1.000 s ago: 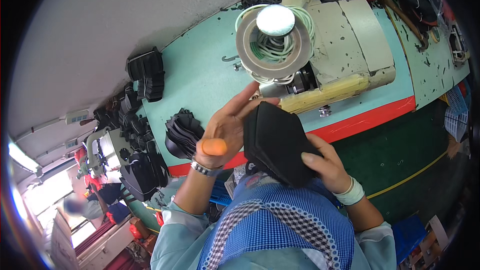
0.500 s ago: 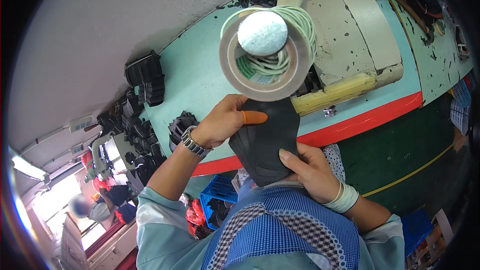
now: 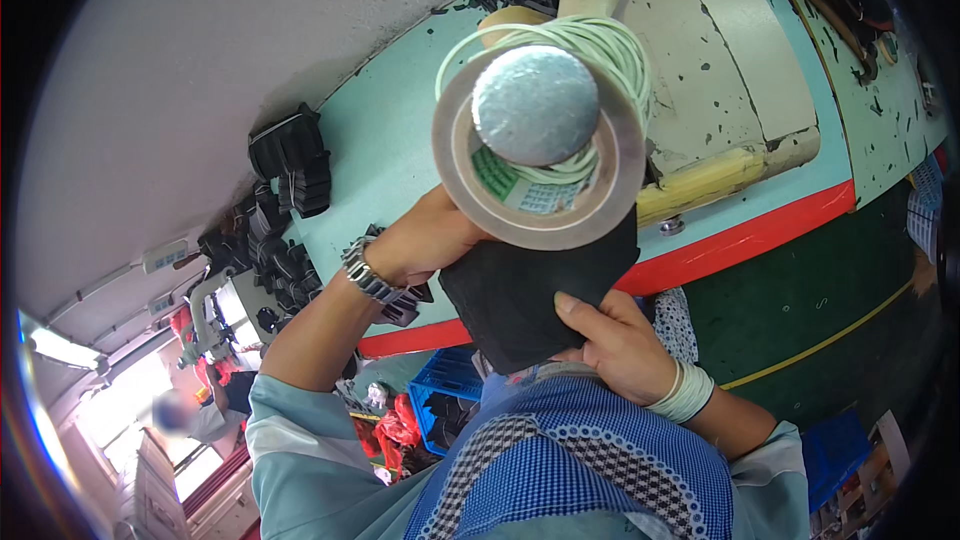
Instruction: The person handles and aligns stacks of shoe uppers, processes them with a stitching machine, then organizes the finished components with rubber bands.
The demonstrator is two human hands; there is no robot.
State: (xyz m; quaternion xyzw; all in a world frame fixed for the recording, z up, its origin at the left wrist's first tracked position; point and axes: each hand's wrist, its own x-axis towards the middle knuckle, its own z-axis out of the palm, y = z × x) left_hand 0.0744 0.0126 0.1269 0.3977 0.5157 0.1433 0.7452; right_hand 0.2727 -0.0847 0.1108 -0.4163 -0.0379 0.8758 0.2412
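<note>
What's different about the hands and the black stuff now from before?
The left hand was open, palm up, beside the black stack; it turned over and took hold, and now its fingers are hidden behind the pale ring. The stack has turned, showing its broad flat face. Unchanged: the right hand grips the stack.

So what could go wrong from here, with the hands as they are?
Left hand: its fingertips are hidden behind the tape roll, so a poor hold there might go unnoticed.
Right hand: it pinches the black piece near its lower edge, so the piece could twist or slip.
Watch: it sits close to the black stack on the table, and might brush or scatter it.
</note>
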